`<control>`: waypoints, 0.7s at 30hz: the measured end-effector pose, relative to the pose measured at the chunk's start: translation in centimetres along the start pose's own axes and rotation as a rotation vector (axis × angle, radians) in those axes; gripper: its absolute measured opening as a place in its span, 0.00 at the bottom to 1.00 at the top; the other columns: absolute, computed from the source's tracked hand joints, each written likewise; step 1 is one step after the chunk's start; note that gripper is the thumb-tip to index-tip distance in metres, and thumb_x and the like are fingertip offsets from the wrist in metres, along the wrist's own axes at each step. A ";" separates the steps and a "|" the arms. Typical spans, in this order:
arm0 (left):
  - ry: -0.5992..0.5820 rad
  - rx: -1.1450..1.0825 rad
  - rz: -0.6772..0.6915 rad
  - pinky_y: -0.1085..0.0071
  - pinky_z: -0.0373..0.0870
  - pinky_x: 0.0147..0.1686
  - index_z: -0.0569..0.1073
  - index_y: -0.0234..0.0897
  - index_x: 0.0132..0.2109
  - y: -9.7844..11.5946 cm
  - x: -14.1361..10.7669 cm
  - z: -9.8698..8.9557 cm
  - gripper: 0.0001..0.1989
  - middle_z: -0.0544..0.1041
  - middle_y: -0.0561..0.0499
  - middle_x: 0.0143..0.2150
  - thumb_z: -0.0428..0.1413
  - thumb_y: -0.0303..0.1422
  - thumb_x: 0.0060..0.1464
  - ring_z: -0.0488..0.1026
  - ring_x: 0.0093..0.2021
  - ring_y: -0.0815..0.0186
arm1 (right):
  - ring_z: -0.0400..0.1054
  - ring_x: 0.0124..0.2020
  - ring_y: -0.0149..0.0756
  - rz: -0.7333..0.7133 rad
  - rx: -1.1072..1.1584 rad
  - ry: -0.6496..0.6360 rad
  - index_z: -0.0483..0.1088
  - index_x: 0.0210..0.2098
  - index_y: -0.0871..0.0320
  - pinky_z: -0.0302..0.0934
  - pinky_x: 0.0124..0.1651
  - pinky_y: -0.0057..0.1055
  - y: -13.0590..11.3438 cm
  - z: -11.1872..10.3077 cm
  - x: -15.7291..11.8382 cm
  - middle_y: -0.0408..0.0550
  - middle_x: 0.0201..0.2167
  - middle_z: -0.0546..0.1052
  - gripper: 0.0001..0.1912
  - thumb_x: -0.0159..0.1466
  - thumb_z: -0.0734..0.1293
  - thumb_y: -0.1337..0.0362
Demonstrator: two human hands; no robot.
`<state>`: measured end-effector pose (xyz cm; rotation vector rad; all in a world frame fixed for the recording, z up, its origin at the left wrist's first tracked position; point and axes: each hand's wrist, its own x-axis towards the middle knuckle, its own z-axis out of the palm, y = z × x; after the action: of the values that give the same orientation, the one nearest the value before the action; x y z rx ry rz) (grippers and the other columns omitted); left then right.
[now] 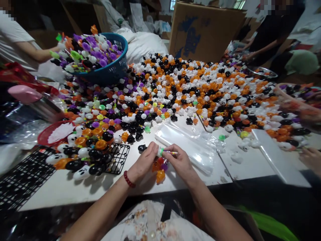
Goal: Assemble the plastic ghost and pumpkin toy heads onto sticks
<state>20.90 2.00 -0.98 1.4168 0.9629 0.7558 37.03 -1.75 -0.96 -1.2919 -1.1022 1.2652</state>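
Head view: person is working bare-handed at a white table (243, 170). Left hand (146, 157), with a red bracelet (129, 179) on the wrist, is gripping a green-topped stick (171, 152) by its green end, thumb and fingers closed on it. Right hand (182, 164) is pinching the printed shaft between thumb and fingertips, no gap showing. So the stick is sitting between both hands, lying roughly sideways, above the near part of the table. Small orange and purple toys (160, 176) are showing just below it; I can't tell whether the fingers are holding them or they are lying loose.

One black toy (142, 148) is lying just beside the left hand. Clear plastic bags (187, 145) are lying flat beyond the right hand. Over to the left, bigger toys (85, 152) are crowding around a black grid (121, 157), near a red basket (41, 138) that is holding white stuff. Behind, a wide pile of toys (213, 83) is covering the far table, with a blue basket (116, 70) brimming at left and a cardboard box (200, 33) standing behind. Co-workers are reaching in from both sides.
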 end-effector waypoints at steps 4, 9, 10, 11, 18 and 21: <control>0.149 0.579 0.160 0.64 0.65 0.44 0.68 0.39 0.37 -0.6 3.1 -2.2 0.15 0.68 0.48 0.36 0.41 0.39 0.66 0.66 0.39 0.61 | 0.69 0.36 0.38 -0.151 -0.310 0.080 0.71 0.36 0.55 0.64 0.43 0.36 1.1 -0.8 1.4 0.46 0.33 0.75 0.15 0.68 0.61 0.52; 0.229 1.237 0.184 0.60 0.65 0.46 0.70 0.35 0.53 -1.4 8.2 -4.5 0.16 0.68 0.38 0.51 0.47 0.26 0.59 0.66 0.49 0.52 | 0.65 0.50 0.44 -0.449 -0.758 0.139 0.71 0.45 0.58 0.59 0.57 0.40 1.8 -2.4 3.9 0.55 0.45 0.72 0.11 0.66 0.62 0.62; 0.194 1.320 0.169 0.60 0.64 0.45 0.70 0.35 0.54 -1.6 9.0 -4.8 0.19 0.68 0.37 0.52 0.47 0.24 0.57 0.67 0.49 0.52 | 0.65 0.51 0.44 -0.449 -0.819 0.127 0.71 0.46 0.58 0.59 0.57 0.39 1.6 -3.0 4.5 0.55 0.47 0.71 0.11 0.66 0.62 0.63; 0.167 1.381 0.146 0.60 0.64 0.44 0.70 0.34 0.54 -1.7 9.7 -5.0 0.20 0.68 0.36 0.52 0.46 0.23 0.56 0.67 0.48 0.51 | 0.65 0.52 0.43 -0.424 -0.882 0.119 0.71 0.46 0.58 0.59 0.58 0.37 1.3 -3.7 5.2 0.55 0.47 0.72 0.11 0.67 0.61 0.64; 0.102 1.500 0.137 0.61 0.60 0.43 0.72 0.34 0.49 -2.8 11.3 -5.6 0.18 0.70 0.39 0.50 0.44 0.20 0.56 0.68 0.46 0.55 | 0.62 0.55 0.47 -0.068 -1.287 0.242 0.68 0.55 0.64 0.56 0.57 0.38 -1.2 -10.3 12.4 0.61 0.55 0.70 0.17 0.70 0.59 0.66; 0.079 1.441 0.172 0.60 0.60 0.45 0.73 0.35 0.46 -3.2 11.2 -5.7 0.15 0.71 0.40 0.49 0.46 0.22 0.57 0.68 0.48 0.55 | 0.61 0.56 0.50 -0.042 -1.314 0.234 0.67 0.58 0.64 0.54 0.57 0.40 -1.2 -11.9 15.0 0.64 0.56 0.70 0.19 0.69 0.58 0.69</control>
<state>20.51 14.43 -4.68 2.7210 1.5605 0.1209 49.63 12.70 -1.65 -2.2317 -1.8430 0.1913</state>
